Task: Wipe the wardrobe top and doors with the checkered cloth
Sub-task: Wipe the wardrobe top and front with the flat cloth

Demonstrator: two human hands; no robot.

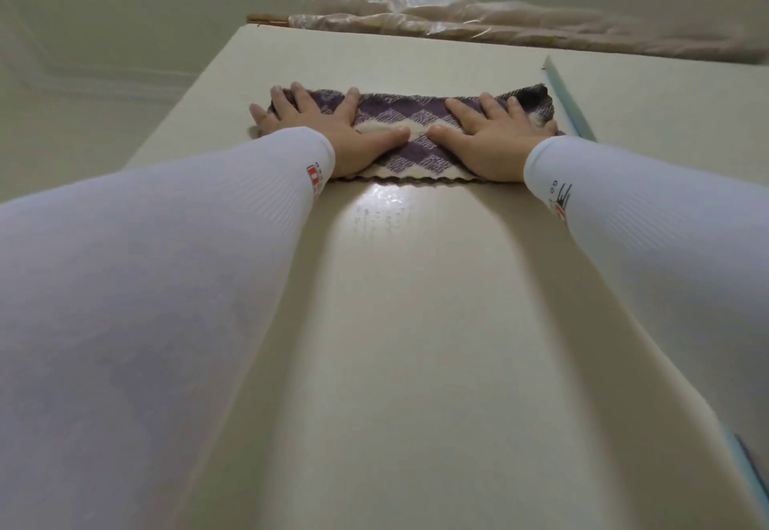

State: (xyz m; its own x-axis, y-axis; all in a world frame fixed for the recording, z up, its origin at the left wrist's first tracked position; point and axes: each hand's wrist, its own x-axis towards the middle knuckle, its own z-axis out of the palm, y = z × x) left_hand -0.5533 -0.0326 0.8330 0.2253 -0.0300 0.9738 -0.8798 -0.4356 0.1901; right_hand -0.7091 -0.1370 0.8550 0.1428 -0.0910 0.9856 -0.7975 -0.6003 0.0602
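Pressing checkered cloth (399,113) under flat left hand (316,130) and right hand (495,134) near top edge of wardrobe door (416,321), risking knocking wrapped bundle (499,34).

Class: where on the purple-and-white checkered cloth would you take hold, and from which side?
Probably the lower scalloped edge of the purple-and-white checkered cloth, from below: it lies flat on the cream wardrobe door, pinned by left hand and right hand.

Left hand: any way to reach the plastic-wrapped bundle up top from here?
Probably yes. The left hand lies flat on the checkered cloth, with only bare door between it and the plastic-wrapped bundle on the top edge. The arm looks well extended, so it may be marginal.
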